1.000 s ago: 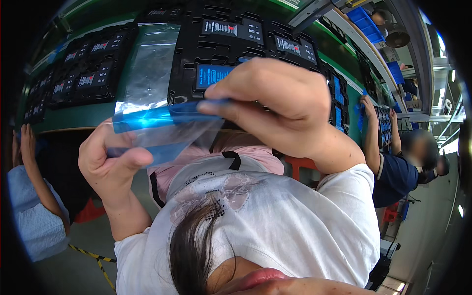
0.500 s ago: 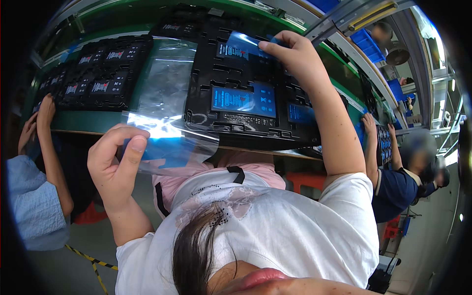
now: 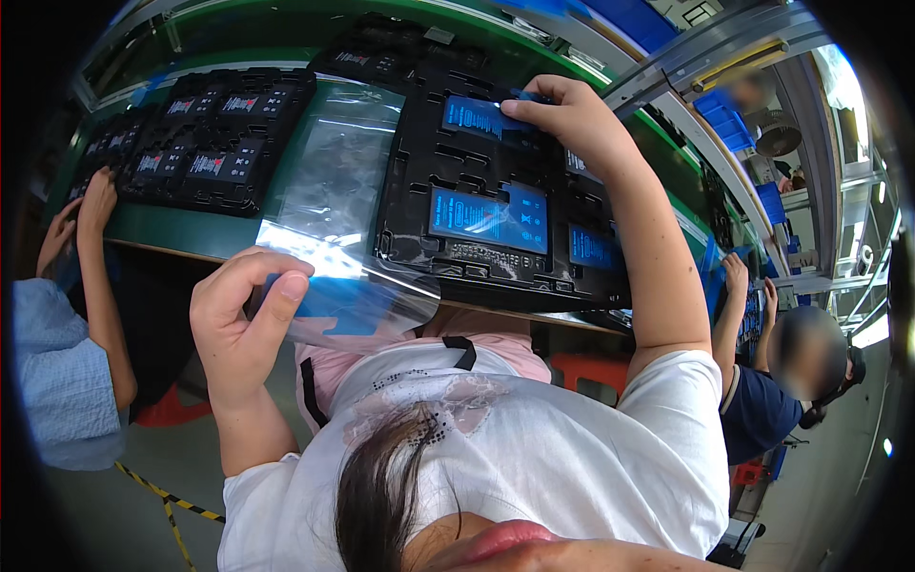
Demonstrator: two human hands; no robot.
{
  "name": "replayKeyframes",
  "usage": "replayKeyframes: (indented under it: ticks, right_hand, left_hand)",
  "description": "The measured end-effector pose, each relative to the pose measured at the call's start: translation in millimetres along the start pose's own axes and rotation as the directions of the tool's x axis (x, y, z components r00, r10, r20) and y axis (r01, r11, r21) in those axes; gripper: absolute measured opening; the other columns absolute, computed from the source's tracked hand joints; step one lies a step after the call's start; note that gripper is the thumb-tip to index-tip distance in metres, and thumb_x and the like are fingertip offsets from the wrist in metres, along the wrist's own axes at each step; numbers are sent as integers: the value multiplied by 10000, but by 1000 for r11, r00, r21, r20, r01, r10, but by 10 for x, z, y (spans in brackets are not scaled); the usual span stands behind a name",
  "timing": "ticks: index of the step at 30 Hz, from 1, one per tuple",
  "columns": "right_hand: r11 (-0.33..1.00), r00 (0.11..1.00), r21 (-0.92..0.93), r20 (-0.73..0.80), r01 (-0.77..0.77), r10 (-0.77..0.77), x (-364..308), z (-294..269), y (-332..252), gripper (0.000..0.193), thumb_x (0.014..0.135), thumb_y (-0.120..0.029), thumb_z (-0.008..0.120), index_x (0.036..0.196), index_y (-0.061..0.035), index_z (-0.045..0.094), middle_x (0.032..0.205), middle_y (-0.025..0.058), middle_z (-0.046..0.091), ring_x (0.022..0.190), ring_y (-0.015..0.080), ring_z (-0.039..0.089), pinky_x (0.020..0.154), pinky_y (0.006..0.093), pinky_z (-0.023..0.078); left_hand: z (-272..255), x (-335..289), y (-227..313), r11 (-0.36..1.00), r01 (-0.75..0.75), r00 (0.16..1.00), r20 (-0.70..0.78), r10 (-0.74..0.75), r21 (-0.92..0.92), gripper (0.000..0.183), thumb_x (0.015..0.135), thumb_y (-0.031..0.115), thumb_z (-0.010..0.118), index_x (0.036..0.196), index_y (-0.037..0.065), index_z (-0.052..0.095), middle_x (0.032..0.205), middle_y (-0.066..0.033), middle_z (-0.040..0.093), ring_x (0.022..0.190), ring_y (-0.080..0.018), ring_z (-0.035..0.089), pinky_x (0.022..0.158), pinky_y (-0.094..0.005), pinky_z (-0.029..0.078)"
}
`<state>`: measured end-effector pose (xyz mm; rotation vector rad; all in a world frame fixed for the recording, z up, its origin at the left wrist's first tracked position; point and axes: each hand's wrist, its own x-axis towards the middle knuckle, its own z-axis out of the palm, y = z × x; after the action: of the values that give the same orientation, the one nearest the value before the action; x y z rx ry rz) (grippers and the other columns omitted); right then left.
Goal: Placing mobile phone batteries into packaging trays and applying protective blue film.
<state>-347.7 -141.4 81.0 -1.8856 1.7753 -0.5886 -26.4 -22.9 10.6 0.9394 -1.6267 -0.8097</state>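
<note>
Green worktop [image 3: 191,234] runs across the head view, carrying black moulded trays [image 3: 496,191] with blue flat parts seated in their pockets. Your left hand [image 3: 243,319] is closed, pinching a clear plastic film [image 3: 334,205] by its near edge, thumb on top, just in front of the worktop. Your right hand [image 3: 572,119] reaches to the far tray row, fingertips closed on a blue part [image 3: 477,116] there. Another person's hands [image 3: 81,210] rest at the left.

The left hand [image 3: 243,319] is raised near the body, elbow bent, thumb and curled fingers pinched together; the right hand [image 3: 572,119] is stretched far forward on a straight arm, fingertips pressed down, palm facing down.
</note>
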Motion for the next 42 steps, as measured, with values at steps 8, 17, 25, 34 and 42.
replayKeyframes:
  ticks: [8,17,25,34,42]
  right_hand:
    - [999,1000,-35,7,7,-6,3,32,-3,308,794,-357,712,856,-67,627,708,-20,561,647,57,489,612,219,370]
    - [998,1000,-66,0,10,-10,-18,34,-19,299,795,-362,710,858,-79,635,692,-19,556,626,56,484,589,213,370]
    - [996,999,-83,-23,20,-22,-18,52,27,315,795,-378,705,857,-77,636,689,-14,563,613,63,496,575,218,369]
    - [985,998,-165,-34,43,-50,3,82,11,407,741,-354,733,925,-5,637,806,158,650,770,246,631,743,348,490]
    - [830,841,-534,-364,164,-400,-345,126,-216,523,706,-350,765,1080,-37,576,1000,160,579,908,348,617,776,388,499]
  left_hand:
    - [8,10,-51,1000,-19,1000,-22,19,-8,162,819,121,686,819,-38,650,761,-90,649,672,-124,568,621,-227,418]
    - [11,6,-34,1000,-4,1000,-13,4,-4,159,820,116,682,818,-40,648,763,-94,652,687,-132,585,635,-232,429]
    - [24,-14,-21,1000,6,1000,-24,-7,-31,145,829,104,672,824,-38,643,761,-85,646,673,-122,566,630,-231,424]
    - [14,7,-9,1000,-18,1000,-23,18,-12,139,829,98,667,817,-37,635,758,-75,643,670,-115,555,602,-221,392]
    - [1,-5,80,998,-60,996,-61,58,-23,160,819,114,679,815,-40,637,758,-89,641,684,-129,562,615,-232,403]
